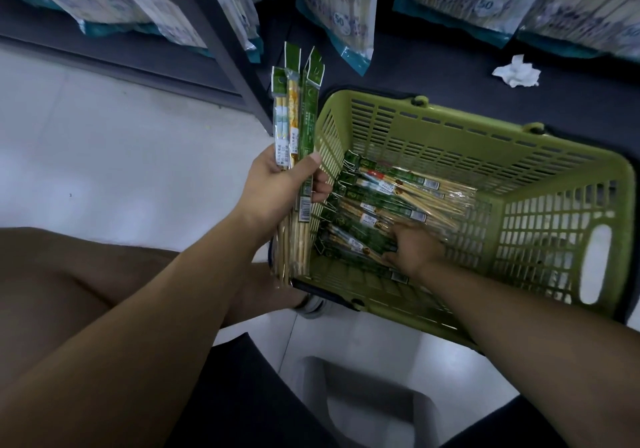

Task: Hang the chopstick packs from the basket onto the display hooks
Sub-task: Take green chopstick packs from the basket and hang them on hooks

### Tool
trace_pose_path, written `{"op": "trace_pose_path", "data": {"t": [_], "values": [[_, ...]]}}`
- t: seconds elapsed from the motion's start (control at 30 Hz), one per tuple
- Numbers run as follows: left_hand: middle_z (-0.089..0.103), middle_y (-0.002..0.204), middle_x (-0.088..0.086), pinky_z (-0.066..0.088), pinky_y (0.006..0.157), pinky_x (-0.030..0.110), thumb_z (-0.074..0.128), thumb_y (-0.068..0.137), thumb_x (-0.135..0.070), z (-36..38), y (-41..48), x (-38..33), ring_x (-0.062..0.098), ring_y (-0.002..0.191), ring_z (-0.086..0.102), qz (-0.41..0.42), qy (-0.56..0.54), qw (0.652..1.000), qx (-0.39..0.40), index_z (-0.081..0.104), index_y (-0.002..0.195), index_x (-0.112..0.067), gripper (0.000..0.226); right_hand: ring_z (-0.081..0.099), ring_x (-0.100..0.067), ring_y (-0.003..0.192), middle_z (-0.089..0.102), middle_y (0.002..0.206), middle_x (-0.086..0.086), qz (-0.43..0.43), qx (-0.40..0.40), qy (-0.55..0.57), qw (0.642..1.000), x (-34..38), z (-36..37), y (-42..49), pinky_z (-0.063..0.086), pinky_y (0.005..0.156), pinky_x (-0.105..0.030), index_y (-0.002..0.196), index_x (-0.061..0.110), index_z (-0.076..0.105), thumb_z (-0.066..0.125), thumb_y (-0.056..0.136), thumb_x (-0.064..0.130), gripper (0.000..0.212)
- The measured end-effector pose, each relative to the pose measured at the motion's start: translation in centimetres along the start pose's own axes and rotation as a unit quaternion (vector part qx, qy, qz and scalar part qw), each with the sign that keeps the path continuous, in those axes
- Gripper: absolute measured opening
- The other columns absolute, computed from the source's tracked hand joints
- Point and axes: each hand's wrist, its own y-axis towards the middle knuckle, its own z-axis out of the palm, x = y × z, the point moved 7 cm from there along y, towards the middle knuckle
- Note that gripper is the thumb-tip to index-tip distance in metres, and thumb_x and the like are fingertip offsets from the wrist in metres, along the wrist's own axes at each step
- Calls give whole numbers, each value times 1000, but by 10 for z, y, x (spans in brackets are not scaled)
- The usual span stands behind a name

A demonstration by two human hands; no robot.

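2 bare forearms nearest, reaching to an olive-green slotted plastic basket [485, 143]. The left hand [277, 184], just left of the basket, grips a fan of long clear-and-green chopstick packs [301, 129], header tabs up, probably gathered so several reach the hooks in 1 trip. The right hand [414, 250] is down inside the basket on the loose packs [398, 191]; closed on any, cannot tell. Pale tiled floor [121, 136] lies left of the basket. Beyond it are a dark low shelf [433, 67], a crumpled white tissue [516, 72] and hanging teal-edged bags [349, 15].
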Motion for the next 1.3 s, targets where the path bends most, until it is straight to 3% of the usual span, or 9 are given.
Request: {"op": "trace_pose_path", "data": {"t": [0.2, 0.4, 0.47, 0.77, 0.9, 1.0, 1.1, 1.2, 1.3], "values": [[66, 77, 17, 59, 59, 32, 61, 103, -8, 0, 0, 0, 25, 65, 70, 4, 7, 1000, -1, 57, 112, 2, 15, 58, -27, 110, 58, 123, -9, -16, -3, 2, 1000, 5, -1, -3, 49, 85, -32, 120, 18, 66, 72, 91, 39, 36], [66, 77, 15, 59, 62, 34, 60, 103, -7, 3, -2, -1, 24, 67, 69, 4, 7, 1000, 4, 56, 112, 2, 13, 53, -15, 80, 67, 100, -2, -4, -11, 65, 998, -2, -9, -11, 38, 60, -26, 95, 29, 63, 71, 91, 34, 11], [66, 78, 14, 58, 61, 34, 60, 103, -7, 5, -4, -2, 24, 68, 68, 5, 5, 1000, 8, 56, 111, 0, 11, 60, -17, 85, 68, 100, 0, 2, -15, 127, 992, -7, -17, -15, 48, 67, -26, 101, 27, 68, 73, 90, 30, 12], [67, 78, 13, 58, 57, 32, 60, 101, -2, 13, -10, -1, 21, 65, 67, -14, -4, 1000, 3, 56, 112, -1, 13, 65, -22, 97, 64, 95, 7, -14, -39, 267, 963, -10, -67, -37, 51, 84, -32, 104, 22, 64, 73, 92, 19, 15], [66, 95, 16, 64, 70, 39, 62, 100, -5, 17, -10, 9, 23, 82, 69, -29, -3, 1000, -6, 56, 113, -3, 14, 67, -23, 95, 70, 103, -6, -26, -62, 328, 942, 6, -108, -51, 52, 89, -35, 112, 11, 67, 74, 92, 19, 23], [71, 114, 8, 61, 88, 45, 67, 100, -17, 26, -10, 12, 22, 102, 71, -38, 3, 999, 1, 59, 123, -14, 25, 65, -4, 74, 72, 86, 7, -52, -83, 383, 918, 26, -142, -65, 49, 70, -22, 100, 18, 65, 75, 92, 23, 13], [75, 113, -7, 55, 87, 32, 68, 100, -26, 46, -13, 6, 12, 104, 70, -34, -21, 998, 37, 61, 121, -29, 23, 59, -1, 56, 70, 68, 9, -88, -89, 424, 897, 55, -167, -80, 46, 54, -16, 93, 18, 65, 75, 92, 22, 11], [77, 103, -21, 57, 85, 26, 63, 102, -29, 62, -16, -10, 1, 99, 72, -2, -34, 998, 48, 61, 118, -33, 17, 59, -14, 67, 68, 78, 0, -106, -139, 423, 889, 76, -189, -94, 53, 67, -35, 92, 15, 65, 76, 90, 18, 12], [66, 89, -47, 47, 67, 2, 58, 104, -38, 67, -24, -35, -26, 85, 61, 41, 5, 998, 39, 54, 116, -40, 13, 57, -15, 72, 62, 79, 0, -119, -193, 395, 890, 83, -212, -109, 52, 73, -38, 90, 16, 66, 79, 88, 21, 14]]}}
